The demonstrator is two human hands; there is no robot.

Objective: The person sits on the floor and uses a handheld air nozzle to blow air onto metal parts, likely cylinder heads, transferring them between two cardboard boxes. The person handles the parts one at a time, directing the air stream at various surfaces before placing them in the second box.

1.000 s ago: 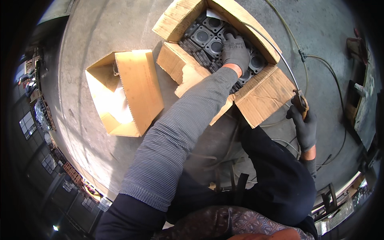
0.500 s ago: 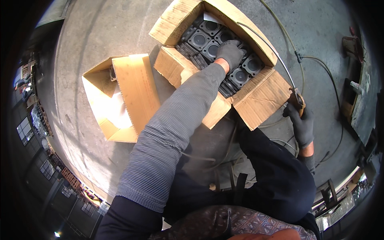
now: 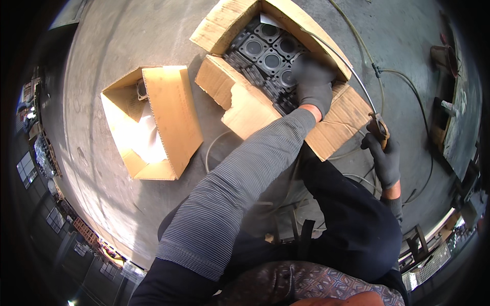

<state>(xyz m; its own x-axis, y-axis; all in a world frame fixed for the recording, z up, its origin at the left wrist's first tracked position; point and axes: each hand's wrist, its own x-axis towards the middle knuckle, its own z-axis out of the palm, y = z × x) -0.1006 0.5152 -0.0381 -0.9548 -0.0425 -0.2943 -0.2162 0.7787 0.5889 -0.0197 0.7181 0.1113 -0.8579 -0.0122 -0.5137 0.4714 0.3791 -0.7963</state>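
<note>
The grey-gloved left hand (image 3: 314, 93), its arm in a finely ribbed sleeve (image 3: 224, 196), is blurred over dark, square metal parts (image 3: 272, 62) with round holes, inside a torn cardboard box (image 3: 224, 26) at far middle; I cannot tell its finger pose. At right, the gloved right hand (image 3: 386, 162) curls around an air gun (image 3: 378, 129) with a thin metal tube (image 3: 360, 81).

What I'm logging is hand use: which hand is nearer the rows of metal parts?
Left. The left hand is over the right end of the metal parts; the right hand is outside their box, to the right, holding a long-tubed tool.
</note>
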